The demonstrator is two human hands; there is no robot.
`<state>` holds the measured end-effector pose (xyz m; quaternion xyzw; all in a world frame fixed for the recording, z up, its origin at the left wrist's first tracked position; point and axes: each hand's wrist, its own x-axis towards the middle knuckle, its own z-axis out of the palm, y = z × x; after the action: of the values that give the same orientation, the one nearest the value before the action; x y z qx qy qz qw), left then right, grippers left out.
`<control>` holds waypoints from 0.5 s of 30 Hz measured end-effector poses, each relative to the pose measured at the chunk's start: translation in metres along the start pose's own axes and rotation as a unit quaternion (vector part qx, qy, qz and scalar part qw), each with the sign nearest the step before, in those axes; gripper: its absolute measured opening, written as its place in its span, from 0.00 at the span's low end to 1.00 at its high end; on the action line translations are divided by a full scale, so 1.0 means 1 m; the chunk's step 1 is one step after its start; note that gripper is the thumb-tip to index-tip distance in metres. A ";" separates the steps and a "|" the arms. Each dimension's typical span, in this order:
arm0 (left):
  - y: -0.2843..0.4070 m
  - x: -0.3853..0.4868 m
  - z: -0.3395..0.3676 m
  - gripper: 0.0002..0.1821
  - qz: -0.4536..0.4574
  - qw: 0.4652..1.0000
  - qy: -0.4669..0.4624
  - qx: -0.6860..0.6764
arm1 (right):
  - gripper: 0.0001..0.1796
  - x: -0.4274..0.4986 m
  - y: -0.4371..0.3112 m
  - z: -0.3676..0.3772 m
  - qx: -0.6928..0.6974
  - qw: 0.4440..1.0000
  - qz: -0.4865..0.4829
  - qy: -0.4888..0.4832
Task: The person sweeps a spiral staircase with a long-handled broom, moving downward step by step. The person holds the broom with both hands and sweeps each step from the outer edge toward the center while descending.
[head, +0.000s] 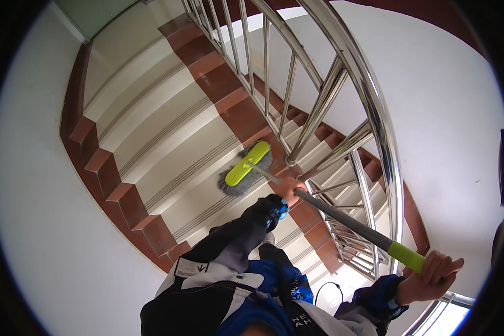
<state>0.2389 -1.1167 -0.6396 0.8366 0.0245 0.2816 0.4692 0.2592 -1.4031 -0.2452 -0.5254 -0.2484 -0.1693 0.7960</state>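
A dust mop with a lime-green head [248,164] and grey fringe [235,185] rests on a stair tread, near its reddish-brown border. Its grey pole [348,218] slants down to the right across the view. My left hand [291,190] grips the pole on its lower part, not far from the mop head. Around the lime-green grip [406,257] at the pole's upper end, my right hand [430,277] is closed. The pole passes in front of the stainless steel railing [388,168].
Beige stair treads [172,138] with grooved edges climb toward the upper left. Stepped brown skirting [122,199] runs along the white wall [38,176] on the left. Beyond the railing, another flight [340,180] descends. A shoe [269,238] stands on the steps below me.
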 end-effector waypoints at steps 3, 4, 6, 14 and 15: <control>-0.025 0.050 0.009 0.04 0.042 0.993 -0.096 0.050 | 0.16 -0.010 0.003 0.014 -0.062 0.997 -0.040 0.017; -0.027 0.056 0.011 0.04 0.028 0.996 -0.087 0.023 | 0.16 -0.007 0.005 0.018 -0.014 0.998 -0.041 -0.051; -0.029 0.061 0.012 0.03 -0.016 0.998 -0.064 -0.013 | 0.15 0.003 0.009 0.027 0.003 0.994 -0.027 -0.104; -0.005 0.003 -0.033 0.07 -0.081 0.993 0.081 -0.004 | 0.12 0.068 0.027 0.062 0.112 0.975 0.012 -0.191; 0.001 -0.013 -0.048 0.08 -0.100 0.989 0.101 0.029 | 0.11 0.070 0.032 0.069 0.134 0.969 0.028 -0.207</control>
<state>0.2039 -1.0846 -0.6253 0.8109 0.1631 0.3153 0.4653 0.3187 -1.3276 -0.2069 -0.4445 -0.4133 -0.0001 0.7947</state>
